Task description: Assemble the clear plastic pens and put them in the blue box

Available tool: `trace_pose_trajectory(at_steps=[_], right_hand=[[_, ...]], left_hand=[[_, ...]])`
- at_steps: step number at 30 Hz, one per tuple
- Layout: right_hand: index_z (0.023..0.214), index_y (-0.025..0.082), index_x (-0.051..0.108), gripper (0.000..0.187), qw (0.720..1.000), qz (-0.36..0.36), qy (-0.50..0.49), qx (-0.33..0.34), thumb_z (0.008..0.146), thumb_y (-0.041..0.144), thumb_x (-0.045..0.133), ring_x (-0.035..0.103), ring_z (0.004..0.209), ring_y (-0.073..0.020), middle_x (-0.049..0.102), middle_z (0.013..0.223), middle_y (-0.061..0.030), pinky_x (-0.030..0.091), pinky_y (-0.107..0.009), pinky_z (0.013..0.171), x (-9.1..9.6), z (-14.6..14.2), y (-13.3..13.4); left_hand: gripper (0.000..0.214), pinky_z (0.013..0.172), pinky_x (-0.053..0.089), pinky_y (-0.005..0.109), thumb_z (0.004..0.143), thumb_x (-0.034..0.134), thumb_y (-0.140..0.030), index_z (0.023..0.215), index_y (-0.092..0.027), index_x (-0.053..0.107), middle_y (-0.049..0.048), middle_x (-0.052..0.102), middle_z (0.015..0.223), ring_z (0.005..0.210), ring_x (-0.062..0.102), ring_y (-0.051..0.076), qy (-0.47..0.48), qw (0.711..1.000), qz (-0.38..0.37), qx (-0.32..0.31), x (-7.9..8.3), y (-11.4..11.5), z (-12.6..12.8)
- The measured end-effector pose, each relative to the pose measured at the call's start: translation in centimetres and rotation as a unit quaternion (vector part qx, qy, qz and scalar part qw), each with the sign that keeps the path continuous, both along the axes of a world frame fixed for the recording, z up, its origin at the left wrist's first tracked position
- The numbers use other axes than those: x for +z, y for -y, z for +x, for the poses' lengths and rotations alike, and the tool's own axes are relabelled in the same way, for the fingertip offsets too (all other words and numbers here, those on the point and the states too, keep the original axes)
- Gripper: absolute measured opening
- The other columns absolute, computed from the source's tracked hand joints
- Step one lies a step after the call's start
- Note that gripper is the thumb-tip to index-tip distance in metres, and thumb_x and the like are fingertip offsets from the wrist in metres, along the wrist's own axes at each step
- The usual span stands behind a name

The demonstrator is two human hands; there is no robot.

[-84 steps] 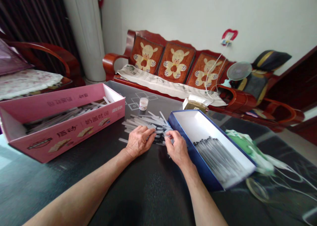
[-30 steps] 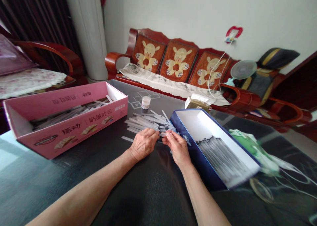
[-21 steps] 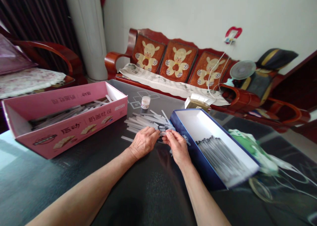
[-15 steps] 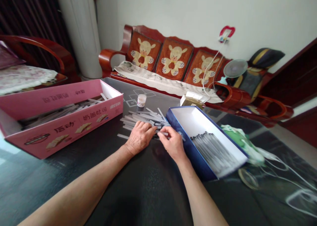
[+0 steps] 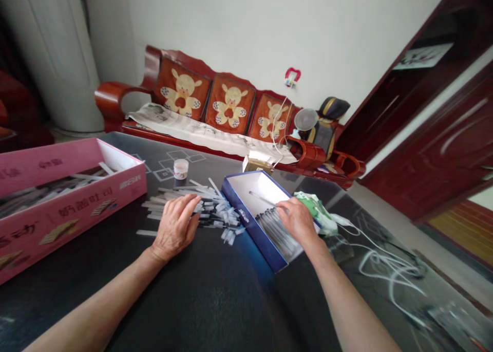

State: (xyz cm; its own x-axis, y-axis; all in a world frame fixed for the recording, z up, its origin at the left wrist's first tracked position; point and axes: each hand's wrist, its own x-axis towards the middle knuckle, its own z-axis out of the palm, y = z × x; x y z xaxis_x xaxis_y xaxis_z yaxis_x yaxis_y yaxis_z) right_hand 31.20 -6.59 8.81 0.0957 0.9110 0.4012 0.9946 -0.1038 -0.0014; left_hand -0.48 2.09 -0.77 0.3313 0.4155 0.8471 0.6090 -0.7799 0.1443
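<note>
A loose pile of thin white strips with dark tips (image 5: 210,208) lies on the dark glass tabletop (image 5: 200,290). My left hand (image 5: 175,226) rests flat at the pile's near edge, its fingers spread and touching the strips. My right hand (image 5: 296,219) is over the right end of an open blue box with a white inside (image 5: 246,223). It hangs just above a neat row of dark-tipped sticks (image 5: 275,231), whose far part it hides. A single stick (image 5: 262,198) lies apart in the box.
A pink biscuit carton (image 5: 73,187) holding more strips stands at the left, and a small jar (image 5: 181,169) sits behind the pile. A green-and-white bag (image 5: 314,213) and white cables (image 5: 385,270) lie to the right. A small cardboard box (image 5: 256,163) stands behind the blue box.
My right hand has moved from the pile's front over to the blue box, and my left hand has spread flat. The whole view has swung, so the room sits further left.
</note>
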Motion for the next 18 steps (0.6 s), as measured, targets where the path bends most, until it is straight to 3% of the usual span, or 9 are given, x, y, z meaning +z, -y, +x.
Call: trace_pose_trajectory(at_steps=[2,5,10,12,15,18], right_hand=[[0.087,0.019,0.075,0.023,0.993,-0.058,0.035,-0.100,0.083,0.020,0.052,0.062,0.081,-0.0207,0.069,0.084,-0.0094,0.043,-0.029,0.076,-0.4,3.6,0.8],[0.079,0.021,0.076,0.025,0.969,-0.141,0.049,-0.194,0.082,0.019,0.051,0.065,0.079,-0.0208,0.072,0.083,-0.0096,0.043,-0.029,0.071,-1.4,6.3,1.4],[0.076,0.018,0.075,0.023,0.958,-0.179,0.040,-0.222,0.079,0.019,0.052,0.066,0.077,-0.0218,0.072,0.079,-0.0115,0.043,-0.029,0.067,-2.9,7.0,1.2],[0.086,0.016,0.075,0.023,0.956,-0.179,0.041,-0.229,0.081,0.023,0.053,0.066,0.078,-0.0233,0.071,0.083,-0.0136,0.043,-0.030,0.067,-2.9,6.9,1.1],[0.097,0.016,0.072,0.026,0.976,-0.092,0.040,-0.194,0.085,0.027,0.052,0.065,0.080,-0.0233,0.068,0.090,-0.0140,0.044,-0.032,0.071,-2.5,5.3,1.1],[0.087,0.019,0.071,0.021,0.997,0.052,-0.035,-0.034,0.086,0.025,0.051,0.062,0.076,-0.0195,0.066,0.085,-0.0099,0.045,-0.029,0.074,-2.3,0.1,0.8]], left_hand=[[0.047,0.091,0.042,0.041,0.086,0.050,-0.019,0.133,-0.018,0.042,0.0147,0.057,0.122,0.109,0.054,0.027,0.005,1.000,-0.002,0.003,-0.4,-0.4,0.0],[0.045,0.088,0.043,0.039,0.087,0.048,-0.019,0.131,-0.017,0.044,0.0143,0.058,0.119,0.106,0.056,0.026,0.024,1.000,-0.008,0.018,-0.9,-0.8,-0.1],[0.041,0.091,0.044,0.038,0.087,0.047,-0.019,0.128,-0.018,0.048,0.0125,0.060,0.115,0.105,0.056,0.024,0.083,0.995,-0.031,0.037,-1.0,-0.9,-0.3],[0.038,0.091,0.045,0.037,0.088,0.045,-0.020,0.125,-0.018,0.051,0.0114,0.061,0.112,0.103,0.057,0.023,0.114,0.991,-0.056,0.041,-0.7,-0.8,-0.3],[0.035,0.088,0.046,0.034,0.088,0.044,-0.022,0.121,-0.018,0.055,0.0077,0.065,0.099,0.093,0.059,0.019,0.177,0.977,-0.111,0.046,-0.4,-1.0,-0.4],[0.033,0.081,0.047,0.029,0.088,0.044,-0.028,0.117,-0.018,0.058,0.0045,0.065,0.091,0.084,0.060,0.016,0.294,0.934,-0.184,0.084,-0.4,-2.0,-0.9]])
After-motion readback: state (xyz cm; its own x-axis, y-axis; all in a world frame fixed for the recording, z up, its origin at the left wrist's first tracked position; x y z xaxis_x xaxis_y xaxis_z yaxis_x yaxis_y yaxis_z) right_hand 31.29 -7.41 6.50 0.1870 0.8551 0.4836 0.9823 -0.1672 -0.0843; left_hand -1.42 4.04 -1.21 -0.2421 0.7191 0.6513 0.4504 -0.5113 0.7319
